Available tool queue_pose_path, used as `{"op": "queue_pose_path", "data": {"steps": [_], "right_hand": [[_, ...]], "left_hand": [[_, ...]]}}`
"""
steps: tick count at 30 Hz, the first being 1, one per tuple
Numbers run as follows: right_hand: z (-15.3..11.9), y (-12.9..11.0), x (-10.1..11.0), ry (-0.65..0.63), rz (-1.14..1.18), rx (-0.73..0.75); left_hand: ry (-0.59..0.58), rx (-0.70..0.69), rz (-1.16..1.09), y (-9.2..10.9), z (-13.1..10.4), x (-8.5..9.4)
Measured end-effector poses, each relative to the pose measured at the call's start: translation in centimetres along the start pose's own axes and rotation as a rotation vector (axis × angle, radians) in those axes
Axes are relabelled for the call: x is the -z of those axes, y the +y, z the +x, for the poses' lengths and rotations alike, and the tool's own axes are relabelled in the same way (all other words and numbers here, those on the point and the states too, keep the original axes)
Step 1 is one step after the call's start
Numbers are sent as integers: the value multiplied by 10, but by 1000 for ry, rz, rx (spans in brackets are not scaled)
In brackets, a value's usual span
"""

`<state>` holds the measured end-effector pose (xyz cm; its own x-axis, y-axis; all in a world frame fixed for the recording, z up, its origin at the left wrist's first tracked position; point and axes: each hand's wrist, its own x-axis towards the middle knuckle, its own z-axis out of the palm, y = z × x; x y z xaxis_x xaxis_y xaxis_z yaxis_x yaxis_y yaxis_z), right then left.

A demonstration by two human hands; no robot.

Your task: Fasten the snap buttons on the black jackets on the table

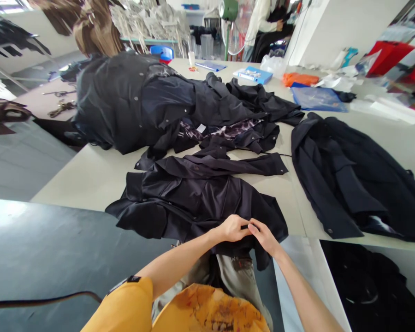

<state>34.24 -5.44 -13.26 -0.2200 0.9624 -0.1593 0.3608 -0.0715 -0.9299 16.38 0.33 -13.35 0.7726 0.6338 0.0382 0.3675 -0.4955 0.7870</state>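
A black satin-lined jacket (193,198) lies spread at the near edge of the pale table (90,175). My left hand (232,228) and my right hand (264,236) meet at its near hem, fingers pinched together on a small fold of the black fabric. Both forearms reach in from below, over my yellow shirt. What sits between the fingertips is too small to make out beyond the cloth.
A heap of black jackets (141,97) fills the table's middle and left. Another dark coat (352,180) lies flat at the right. Blue folders (318,99), orange cloth (299,79) and papers sit at the back. A person (263,23) stands beyond by a green fan (230,11).
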Motion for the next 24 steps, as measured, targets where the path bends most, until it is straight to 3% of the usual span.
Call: {"op": "queue_pose_path", "data": {"steps": [8, 13, 19, 24], "right_hand": [[10, 10, 4, 49, 20, -45], [13, 15, 2, 81, 57, -28], [16, -9, -3, 60, -42, 63], [16, -30, 5, 43, -101, 113]], "left_hand": [[16, 70, -231, 11, 1, 19], [39, 82, -300, 10, 0, 22], [91, 25, -46, 3, 1, 15], [46, -5, 145, 4, 3, 18]]}}
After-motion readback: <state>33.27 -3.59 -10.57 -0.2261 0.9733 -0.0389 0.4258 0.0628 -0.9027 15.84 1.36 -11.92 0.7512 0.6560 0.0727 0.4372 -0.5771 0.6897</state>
